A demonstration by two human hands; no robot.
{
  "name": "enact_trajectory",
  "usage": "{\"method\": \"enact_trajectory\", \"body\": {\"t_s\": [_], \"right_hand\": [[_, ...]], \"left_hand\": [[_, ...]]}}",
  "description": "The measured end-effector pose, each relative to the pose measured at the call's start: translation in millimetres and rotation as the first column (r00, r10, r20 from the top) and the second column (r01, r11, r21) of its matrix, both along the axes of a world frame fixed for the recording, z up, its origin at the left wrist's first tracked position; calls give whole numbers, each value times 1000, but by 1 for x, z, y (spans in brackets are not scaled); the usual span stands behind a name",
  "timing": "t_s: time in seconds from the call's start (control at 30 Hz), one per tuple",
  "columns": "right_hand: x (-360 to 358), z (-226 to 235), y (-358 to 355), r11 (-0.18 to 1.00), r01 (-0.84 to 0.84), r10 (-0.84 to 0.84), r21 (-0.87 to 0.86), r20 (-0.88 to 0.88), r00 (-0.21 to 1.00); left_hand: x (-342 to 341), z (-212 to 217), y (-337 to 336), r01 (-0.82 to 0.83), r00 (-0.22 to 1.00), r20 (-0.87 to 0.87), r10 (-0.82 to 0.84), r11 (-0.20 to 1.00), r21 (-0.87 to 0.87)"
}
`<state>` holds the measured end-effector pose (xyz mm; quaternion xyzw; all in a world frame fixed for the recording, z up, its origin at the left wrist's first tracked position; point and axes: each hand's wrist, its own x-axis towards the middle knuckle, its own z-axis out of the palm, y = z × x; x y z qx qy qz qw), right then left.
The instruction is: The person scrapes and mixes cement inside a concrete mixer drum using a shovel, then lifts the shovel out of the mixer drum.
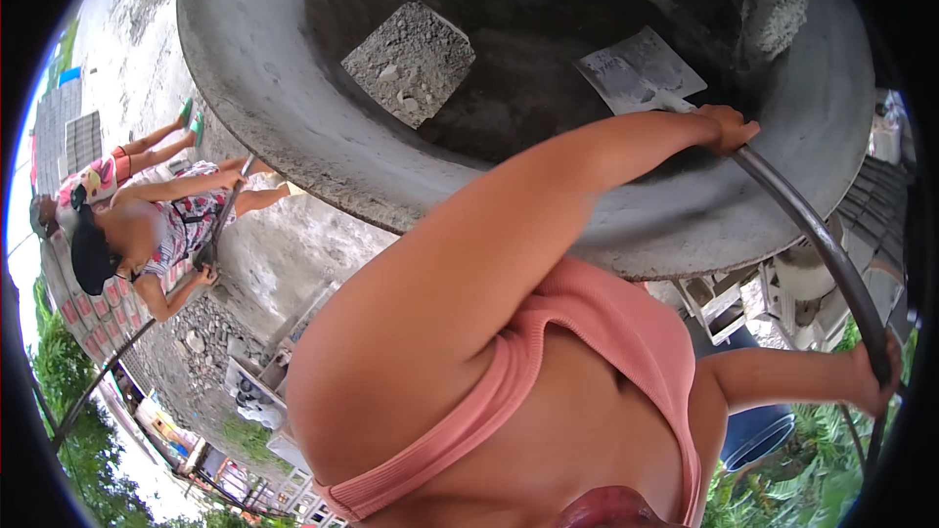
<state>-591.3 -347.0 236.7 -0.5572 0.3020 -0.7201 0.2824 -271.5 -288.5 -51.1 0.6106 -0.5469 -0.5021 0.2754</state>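
Observation:
My left hand (729,127) is closed round the lower part of a shovel (641,70), just behind its flat, squarish, grey-smeared blade. Farther up the dark, curved-looking handle, my right hand (875,372) wraps it at the right edge of view. The blade lies over the dark inside of a wide round grey basin (256,68), which has a thick smooth rim. To the blade's left, a squarish patch of grey gravel (411,61) shows in the basin; what it rests on is hidden. A pale crusted lump (773,5) sits at the basin's far right.
At left, a person in a black cap (93,249) grips a dark pole (227,213) beside the rim; another person (98,181) is behind. A gravel pile (201,347) lies below them. Grey hollow blocks (722,308) and a blue barrel (758,435) stand near my right arm.

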Motion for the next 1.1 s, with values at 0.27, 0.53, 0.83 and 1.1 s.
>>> {"method": "enact_trajectory", "body": {"t_s": [0.27, 0.53, 0.83, 1.1], "right_hand": [[112, -97, 2, 905, -330, 238, 267, 324, 915], [234, -134, 55, 646, -733, 600, 211, 454, 659], [286, -132, 98, 341, -892, 904, 295, 158, 398], [256, -105, 76, 439, -890, 899, 122, -38, 437]], "left_hand": [[98, -83, 15, 57, 916, 401, 10, 986, -154], [209, -124, 99, -453, 891, -83, 446, 876, -164], [261, -155, 173, -227, 959, 91, 269, 918, -325], [231, -125, 137, -318, 923, -251, 293, 946, -66]]}}
